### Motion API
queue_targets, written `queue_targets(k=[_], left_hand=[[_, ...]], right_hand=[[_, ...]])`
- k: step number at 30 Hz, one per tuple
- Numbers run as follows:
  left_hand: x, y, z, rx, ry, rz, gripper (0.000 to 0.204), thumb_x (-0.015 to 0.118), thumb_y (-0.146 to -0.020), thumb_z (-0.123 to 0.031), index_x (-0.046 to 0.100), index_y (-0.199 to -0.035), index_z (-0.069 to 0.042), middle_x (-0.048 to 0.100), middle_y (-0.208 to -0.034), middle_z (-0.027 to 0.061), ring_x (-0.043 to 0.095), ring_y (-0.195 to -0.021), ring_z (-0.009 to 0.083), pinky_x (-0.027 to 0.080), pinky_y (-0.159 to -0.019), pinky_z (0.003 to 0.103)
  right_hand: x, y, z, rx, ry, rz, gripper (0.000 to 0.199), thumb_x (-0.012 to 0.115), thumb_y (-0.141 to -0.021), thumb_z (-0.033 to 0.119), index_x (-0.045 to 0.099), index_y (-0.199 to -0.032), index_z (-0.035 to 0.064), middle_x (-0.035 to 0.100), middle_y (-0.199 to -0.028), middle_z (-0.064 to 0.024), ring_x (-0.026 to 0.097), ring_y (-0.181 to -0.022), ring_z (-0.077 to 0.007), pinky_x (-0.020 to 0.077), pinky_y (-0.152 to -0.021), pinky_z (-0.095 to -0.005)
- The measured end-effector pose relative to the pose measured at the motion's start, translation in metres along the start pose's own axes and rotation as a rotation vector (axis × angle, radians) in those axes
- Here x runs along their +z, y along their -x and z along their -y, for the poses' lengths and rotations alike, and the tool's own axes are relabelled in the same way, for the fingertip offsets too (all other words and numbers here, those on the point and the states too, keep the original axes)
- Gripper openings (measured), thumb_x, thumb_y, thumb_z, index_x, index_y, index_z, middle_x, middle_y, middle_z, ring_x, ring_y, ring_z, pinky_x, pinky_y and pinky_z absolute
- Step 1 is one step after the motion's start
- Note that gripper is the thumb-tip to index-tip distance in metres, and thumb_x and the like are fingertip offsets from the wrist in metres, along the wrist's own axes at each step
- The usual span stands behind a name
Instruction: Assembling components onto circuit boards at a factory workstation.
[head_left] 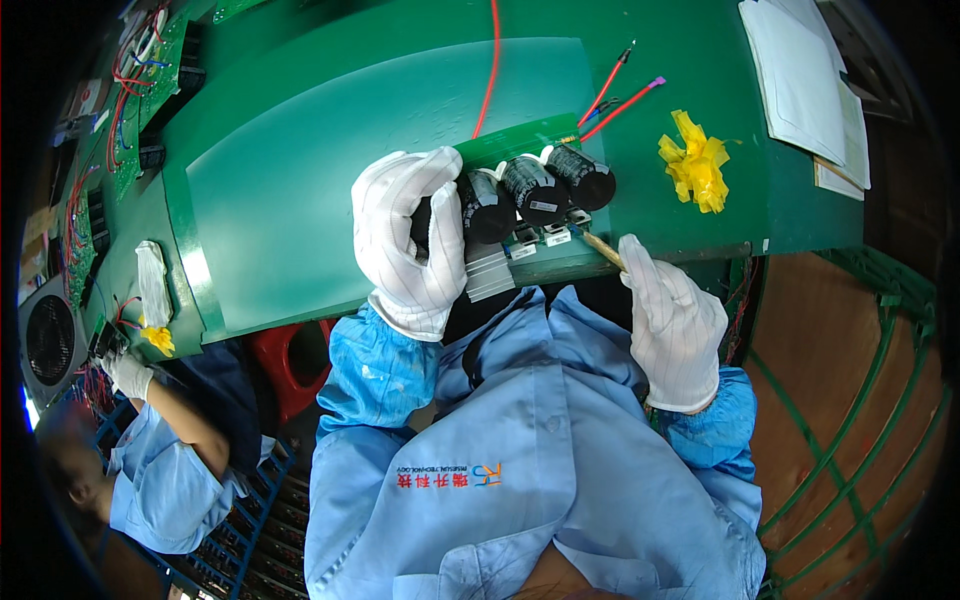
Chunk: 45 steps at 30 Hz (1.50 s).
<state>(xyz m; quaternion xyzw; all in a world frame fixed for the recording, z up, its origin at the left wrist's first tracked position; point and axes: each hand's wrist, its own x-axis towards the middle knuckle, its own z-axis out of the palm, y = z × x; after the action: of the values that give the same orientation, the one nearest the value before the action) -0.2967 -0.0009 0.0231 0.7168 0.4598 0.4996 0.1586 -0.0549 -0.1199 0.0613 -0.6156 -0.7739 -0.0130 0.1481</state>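
Note:
My left hand (405,240), in a white striped glove, is closed around the left end of a green circuit board (520,142). The board is tilted on its edge near the front of the green bench. Three large black cylindrical capacitors (537,192) stick out of it toward me. Small parts with white labels (556,238) sit along its lower edge. My right hand (675,320), gloved too, pinches a thin tan stick-like tool (604,251). Its dark tip is at the board's lower right edge; what kind of tip cannot be made out. Red wires (622,108) lead off behind the board.
A translucent sheet (300,200) covers the bench (640,30). Crumpled yellow tape (695,162) lies right of the board, papers (800,80) at the far right. More wired boards (128,160) line the left. A co-worker (170,480) sits at lower left, near a red stool (280,370).

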Motion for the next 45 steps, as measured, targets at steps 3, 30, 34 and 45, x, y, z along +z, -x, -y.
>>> queue_targets(k=[3,30,34,45], left_hand=[[0.002,0.001,0.000,-0.041,0.006,0.002,0.017,0.067,-0.091,-0.001,0.071,-0.107,-0.003,0.074,-0.108,0.0107,0.068,-0.102,0.0308,0.051,-0.098,0.044],[0.009,0.000,0.009,-0.160,0.075,-0.048,0.011,0.068,-0.093,-0.005,0.070,-0.103,-0.004,0.073,-0.106,0.0109,0.068,-0.098,0.0281,0.052,-0.092,0.038],[0.009,-0.001,0.010,-0.131,0.057,-0.041,0.011,0.068,-0.093,-0.005,0.069,-0.104,-0.004,0.073,-0.106,0.0111,0.068,-0.098,0.0283,0.052,-0.091,0.038],[0.013,-0.004,0.008,-0.221,0.043,-0.061,0.010,0.064,-0.098,-0.007,0.066,-0.105,-0.001,0.069,-0.104,0.0141,0.067,-0.093,0.0313,0.053,-0.085,0.039]], right_hand=[[0.003,-0.002,0.004,-0.029,0.088,-0.002,0.053,0.068,-0.079,0.007,0.068,-0.132,0.0075,0.064,-0.102,-0.0007,0.058,-0.067,-0.0149,0.0478,-0.057,-0.0293],[-0.016,-0.027,0.006,-0.068,0.082,0.078,0.056,0.066,-0.072,0.005,0.070,-0.129,0.0064,0.062,-0.095,-0.0009,0.058,-0.066,-0.0167,0.0458,-0.053,-0.0318],[-0.015,-0.025,0.006,-0.094,0.128,0.037,0.058,0.066,-0.071,0.005,0.069,-0.129,0.0070,0.063,-0.094,-0.0009,0.060,-0.067,-0.0169,0.0466,-0.054,-0.0320],[-0.008,-0.001,0.022,-0.049,-0.169,0.068,0.049,0.068,-0.085,0.006,0.066,-0.134,0.0054,0.071,-0.111,-0.0028,0.067,-0.080,-0.0171,0.0524,-0.063,-0.0307]])
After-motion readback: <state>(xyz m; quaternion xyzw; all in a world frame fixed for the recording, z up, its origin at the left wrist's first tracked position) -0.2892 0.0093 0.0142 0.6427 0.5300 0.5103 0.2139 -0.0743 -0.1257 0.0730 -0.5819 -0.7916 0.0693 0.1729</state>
